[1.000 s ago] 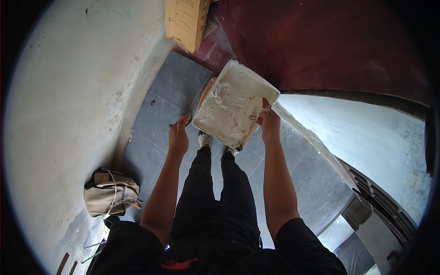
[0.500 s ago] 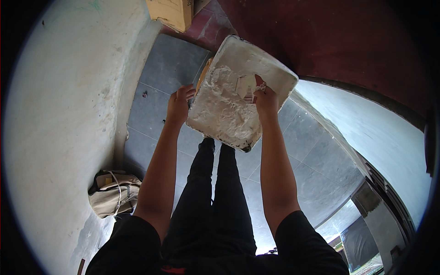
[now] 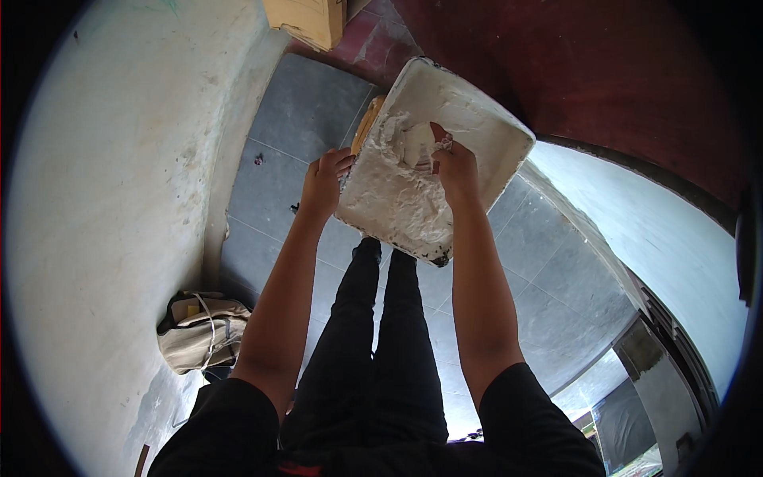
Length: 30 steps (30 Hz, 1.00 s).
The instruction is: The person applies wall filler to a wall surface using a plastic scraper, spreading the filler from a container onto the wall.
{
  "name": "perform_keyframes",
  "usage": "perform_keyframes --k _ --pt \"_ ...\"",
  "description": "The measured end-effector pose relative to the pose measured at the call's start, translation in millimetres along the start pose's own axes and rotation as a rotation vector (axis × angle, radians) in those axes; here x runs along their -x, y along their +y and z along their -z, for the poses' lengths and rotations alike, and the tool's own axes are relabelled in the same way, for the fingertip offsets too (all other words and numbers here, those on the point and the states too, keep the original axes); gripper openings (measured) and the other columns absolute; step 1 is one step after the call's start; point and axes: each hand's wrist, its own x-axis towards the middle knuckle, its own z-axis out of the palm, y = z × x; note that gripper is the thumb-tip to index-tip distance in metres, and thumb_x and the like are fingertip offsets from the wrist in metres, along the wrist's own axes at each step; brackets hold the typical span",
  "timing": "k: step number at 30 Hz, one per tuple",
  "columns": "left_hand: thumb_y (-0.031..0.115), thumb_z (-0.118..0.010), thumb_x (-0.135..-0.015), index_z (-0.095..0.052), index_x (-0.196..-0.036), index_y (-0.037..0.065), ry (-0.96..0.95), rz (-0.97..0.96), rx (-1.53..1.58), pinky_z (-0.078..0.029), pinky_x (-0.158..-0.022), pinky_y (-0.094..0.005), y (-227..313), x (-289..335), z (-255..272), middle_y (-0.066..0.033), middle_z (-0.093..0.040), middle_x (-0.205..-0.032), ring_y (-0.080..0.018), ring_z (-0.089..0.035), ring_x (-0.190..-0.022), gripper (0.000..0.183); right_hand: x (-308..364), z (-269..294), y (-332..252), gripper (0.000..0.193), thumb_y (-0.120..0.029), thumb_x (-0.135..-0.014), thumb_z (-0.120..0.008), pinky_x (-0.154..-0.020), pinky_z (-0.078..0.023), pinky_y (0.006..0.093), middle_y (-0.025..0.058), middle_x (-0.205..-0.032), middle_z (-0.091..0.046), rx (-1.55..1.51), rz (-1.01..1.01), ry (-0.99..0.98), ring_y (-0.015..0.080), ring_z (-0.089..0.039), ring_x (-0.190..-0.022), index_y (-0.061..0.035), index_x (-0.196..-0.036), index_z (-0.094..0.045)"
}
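Note:
A pale rectangular tub point(image 3: 493, 163) with a dark-stained rim stands in front of me, its bottom coated with thick white paste point(image 3: 421, 207). My right hand point(image 3: 457, 169) reaches inside and is closed on a scraper with a reddish-brown handle point(image 3: 439, 132). White paste smears the scraper's flat blade point(image 3: 417, 148) and my fingers there. At the tub's left side is my left hand point(image 3: 322, 181), its fingers stretched toward the outer edge. The fingertips meet the rim, and no grip around it shows.
A yellowish-brown piece point(image 3: 367, 126) shows beside the tub's left wall. Beyond stands a cardboard box point(image 3: 310, 20). A beige bag point(image 3: 203, 334) rests against the left wall point(image 3: 135, 199). Grey floor tiles point(image 3: 278, 191) lie around my legs; a dark red surface point(image 3: 588, 79) spans the far right.
My right hand has drawn the scraper left through the paste, and more paste is bunched at its blade. The whole view has shifted slightly; my left hand stays by the rim.

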Motion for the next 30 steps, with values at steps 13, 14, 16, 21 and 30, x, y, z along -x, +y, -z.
perform_keyframes --k 13,14,16,21,30 --pt "0.036 -0.029 -0.101 -0.052 -0.131 -0.013 -0.059 0.011 -0.015 -0.037 -0.112 -0.0395 -1.9 -2.8 7.5 -0.0262 -0.06 -0.129 -0.0316 -0.056 -0.125 0.061 21.7 16.3 -13.8 0.027 -0.001 -0.083 -0.054 -0.076 -0.05 0.0357 0.0101 -0.097 -0.062 -0.73 -0.334 -0.104 0.0232 -0.062 -0.085 0.0022 -0.109 -0.061" --pt "0.036 -0.029 -0.101 -0.052 -0.132 -0.013 -0.057 0.016 -0.014 -0.037 -0.112 -0.0395 -2.1 -2.0 7.5 -0.0261 -0.06 -0.129 -0.0316 -0.056 -0.125 0.062 25.6 16.5 -14.6 0.027 -0.001 -0.083 -0.054 -0.076 -0.05 0.0357 0.0101 -0.097 -0.062 -0.729 -0.332 -0.106 0.0232 -0.062 -0.085 0.0022 -0.109 -0.061" --pt "0.036 -0.028 -0.101 -0.052 -0.132 -0.013 -0.055 0.017 -0.012 -0.037 -0.112 -0.0394 -2.0 -0.8 7.4 -0.026 -0.06 -0.129 -0.0317 -0.056 -0.124 0.062 38.0 14.6 -27.0 0.031 0.0 -0.084 -0.051 -0.079 -0.05 0.0365 0.0111 -0.101 -0.061 -0.817 -0.358 -0.083 0.0235 -0.061 -0.086 0.0035 -0.114 -0.056" --pt "0.036 -0.028 -0.101 -0.051 -0.133 -0.012 -0.04 -0.004 -0.011 -0.035 -0.113 -0.0395 -3.0 1.9 3.4 -0.0256 -0.058 -0.132 -0.0317 -0.054 -0.127 0.062 45.8 22.4 -23.2 0.037 0.0 -0.084 -0.05 -0.083 -0.052 0.0387 0.0132 -0.109 -0.059 -0.736 -0.309 -0.148 0.0243 -0.061 -0.093 0.0045 -0.121 -0.051" --pt "0.037 -0.029 -0.1 -0.049 -0.135 -0.012 -0.062 -0.06 0.011 -0.032 -0.115 -0.0396 -14.0 3.8 5.6 -0.0255 -0.056 -0.135 -0.0317 -0.05 -0.131 0.063 60.6 27.9 -40.2 0.051 -0.001 -0.085 -0.047 -0.091 -0.052 0.0384 0.0117 -0.123 -0.057 -0.917 -0.295 -0.258 0.0236 -0.061 -0.102 0.0023 -0.135 -0.047"
